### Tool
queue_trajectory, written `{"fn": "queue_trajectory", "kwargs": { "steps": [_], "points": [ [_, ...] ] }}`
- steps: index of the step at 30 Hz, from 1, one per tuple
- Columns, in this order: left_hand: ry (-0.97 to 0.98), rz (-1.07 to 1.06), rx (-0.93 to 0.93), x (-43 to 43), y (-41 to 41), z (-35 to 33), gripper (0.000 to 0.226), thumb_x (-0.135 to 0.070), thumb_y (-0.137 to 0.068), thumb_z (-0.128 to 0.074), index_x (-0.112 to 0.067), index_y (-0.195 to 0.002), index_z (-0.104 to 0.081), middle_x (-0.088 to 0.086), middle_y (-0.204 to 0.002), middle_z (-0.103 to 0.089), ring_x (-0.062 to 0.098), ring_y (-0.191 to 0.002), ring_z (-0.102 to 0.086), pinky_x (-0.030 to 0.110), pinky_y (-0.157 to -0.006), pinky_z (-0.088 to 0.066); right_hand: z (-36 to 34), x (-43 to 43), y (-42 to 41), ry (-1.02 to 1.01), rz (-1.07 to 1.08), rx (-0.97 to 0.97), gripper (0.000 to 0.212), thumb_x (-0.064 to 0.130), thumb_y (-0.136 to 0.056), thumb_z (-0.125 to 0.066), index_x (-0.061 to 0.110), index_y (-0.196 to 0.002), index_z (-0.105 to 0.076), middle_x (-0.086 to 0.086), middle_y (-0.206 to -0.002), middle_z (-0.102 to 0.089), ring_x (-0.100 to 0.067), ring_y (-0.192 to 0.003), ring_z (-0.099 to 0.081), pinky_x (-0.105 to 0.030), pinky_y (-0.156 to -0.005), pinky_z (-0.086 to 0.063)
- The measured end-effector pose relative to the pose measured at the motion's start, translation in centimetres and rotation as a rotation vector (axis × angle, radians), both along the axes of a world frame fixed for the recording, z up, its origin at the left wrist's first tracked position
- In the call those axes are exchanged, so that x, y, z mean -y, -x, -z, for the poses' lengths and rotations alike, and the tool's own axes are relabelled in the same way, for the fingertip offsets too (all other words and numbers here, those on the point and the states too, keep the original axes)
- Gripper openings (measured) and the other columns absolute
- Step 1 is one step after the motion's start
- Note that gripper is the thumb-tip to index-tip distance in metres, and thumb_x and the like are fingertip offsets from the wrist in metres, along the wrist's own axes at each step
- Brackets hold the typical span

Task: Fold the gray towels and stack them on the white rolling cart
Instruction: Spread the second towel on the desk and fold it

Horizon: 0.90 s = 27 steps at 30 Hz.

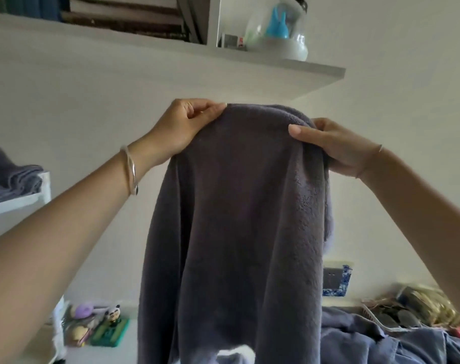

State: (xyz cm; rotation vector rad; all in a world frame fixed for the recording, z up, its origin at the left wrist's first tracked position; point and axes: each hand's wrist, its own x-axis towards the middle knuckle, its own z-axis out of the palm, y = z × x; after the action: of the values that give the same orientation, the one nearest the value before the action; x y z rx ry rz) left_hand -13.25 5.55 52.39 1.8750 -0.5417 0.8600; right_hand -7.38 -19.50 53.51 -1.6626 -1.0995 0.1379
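Overhead, dark gray towel (239,219), plush, hanging creased

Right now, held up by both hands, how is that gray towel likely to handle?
Probably floppy: the gray towel drapes in long folds below the left hand and right hand. Its plush nap likely resists slipping. Seemingly light: pinches alone hold it.

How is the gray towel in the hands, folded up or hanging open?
Hanging loose, not neatly folded. The left hand and right hand pinch the towel at its top, and it drapes down.
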Motion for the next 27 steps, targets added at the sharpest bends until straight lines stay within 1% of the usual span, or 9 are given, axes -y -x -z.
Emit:
{"fn": "queue_trajectory", "kwargs": {
  "steps": [3, 7, 11, 13, 15, 17, 19, 24, 27],
  "points": [
    [0.002, 0.077, -0.157, 1.0, -1.2, 3.4, 0.019, -0.028, -0.094, -0.053, -0.025, -0.086, -0.07, -0.016, -0.074, -0.07, -0.005, -0.07, -0.062, 0.009, -0.065, -0.046, 3.0, 1.3, -0.8, 0.109, -0.011, -0.087, 0.054, 0.05, -0.044, -0.089, 0.012, -0.08, -0.076, -0.004, -0.085, -0.074, -0.014, -0.079, -0.07, -0.021, -0.066, -0.055],
    [-0.085, 0.185, -0.426, 3.2, -3.6, 9.1, 0.022, -0.032, -0.093, -0.053, -0.021, -0.09, -0.071, -0.011, -0.081, -0.073, 0.0, -0.074, -0.066, 0.011, -0.068, -0.048, 8.4, 4.3, -1.6, 0.401, 0.122, -0.169, 0.051, 0.042, -0.06, -0.084, 0.005, -0.092, -0.071, -0.012, -0.096, -0.073, -0.023, -0.091, -0.068, -0.023, -0.074, -0.055],
    [-0.154, 0.299, -0.618, 7.2, -5.9, 14.0, 0.023, -0.037, -0.092, -0.053, -0.023, -0.095, -0.071, -0.008, -0.089, -0.074, 0.005, -0.083, -0.068, 0.013, -0.073, -0.048, 12.5, 9.3, -1.7, 0.568, 0.193, -0.249, 0.058, 0.055, -0.048, -0.085, 0.011, -0.082, -0.073, -0.009, -0.09, -0.074, -0.018, -0.082, -0.07, -0.021, -0.069, -0.053],
    [-0.169, 0.361, -0.668, 9.5, -6.9, 15.5, 0.024, -0.037, -0.092, -0.053, -0.021, -0.096, -0.071, -0.006, -0.091, -0.074, 0.006, -0.084, -0.068, 0.014, -0.073, -0.048, 13.8, 11.9, -1.8, 0.599, 0.233, -0.292, 0.057, 0.051, -0.048, -0.086, 0.008, -0.083, -0.071, -0.01, -0.089, -0.073, -0.02, -0.082, -0.069, -0.023, -0.069, -0.054],
    [-0.182, 0.414, -0.706, 11.7, -7.8, 16.3, 0.025, -0.037, -0.092, -0.053, -0.02, -0.097, -0.071, -0.004, -0.092, -0.073, 0.007, -0.083, -0.068, 0.015, -0.072, -0.048, 14.4, 14.3, -2.1, 0.615, 0.263, -0.315, 0.061, 0.049, -0.05, -0.085, 0.003, -0.088, -0.07, -0.015, -0.092, -0.073, -0.024, -0.084, -0.068, -0.028, -0.073, -0.056],
    [-0.217, 0.466, -0.745, 13.7, -8.6, 16.5, 0.025, -0.037, -0.093, -0.052, -0.021, -0.097, -0.07, -0.004, -0.093, -0.073, 0.006, -0.083, -0.067, 0.014, -0.072, -0.048, 14.5, 16.6, -2.6, 0.651, 0.283, -0.327, 0.08, 0.055, -0.047, -0.087, -0.005, -0.096, -0.067, -0.022, -0.1, -0.07, -0.03, -0.09, -0.066, -0.039, -0.086, -0.055],
    [-0.26, 0.533, -0.795, 16.2, -9.5, 16.5, 0.026, -0.039, -0.093, -0.052, -0.021, -0.096, -0.07, -0.004, -0.094, -0.072, 0.006, -0.083, -0.067, 0.014, -0.07, -0.048, 14.6, 19.3, -3.6, 0.687, 0.267, -0.374, 0.088, 0.055, -0.048, -0.087, -0.01, -0.102, -0.063, -0.026, -0.106, -0.067, -0.035, -0.096, -0.064, -0.044, -0.092, -0.051],
    [-0.274, 0.649, -0.918, 21.7, -12.4, 17.4, 0.025, -0.036, -0.094, -0.05, -0.022, -0.09, -0.071, -0.007, -0.088, -0.072, 0.004, -0.077, -0.065, 0.014, -0.067, -0.048, 15.3, 25.3, -7.0, 0.688, 0.195, -0.479, 0.076, 0.049, -0.045, -0.09, -0.003, -0.095, -0.067, -0.019, -0.098, -0.071, -0.024, -0.087, -0.069, -0.027, -0.074, -0.056],
    [-0.277, 0.654, -1.026, 24.8, -15.0, 20.4, 0.026, -0.038, -0.089, -0.055, -0.02, -0.098, -0.07, -0.004, -0.095, -0.071, 0.006, -0.083, -0.065, 0.016, -0.073, -0.05, 17.7, 28.6, -9.9, 0.751, 0.178, -0.578, 0.065, 0.047, -0.049, -0.09, 0.003, -0.093, -0.071, -0.018, -0.101, -0.071, -0.026, -0.091, -0.069, -0.031, -0.08, -0.055]
  ]
}}
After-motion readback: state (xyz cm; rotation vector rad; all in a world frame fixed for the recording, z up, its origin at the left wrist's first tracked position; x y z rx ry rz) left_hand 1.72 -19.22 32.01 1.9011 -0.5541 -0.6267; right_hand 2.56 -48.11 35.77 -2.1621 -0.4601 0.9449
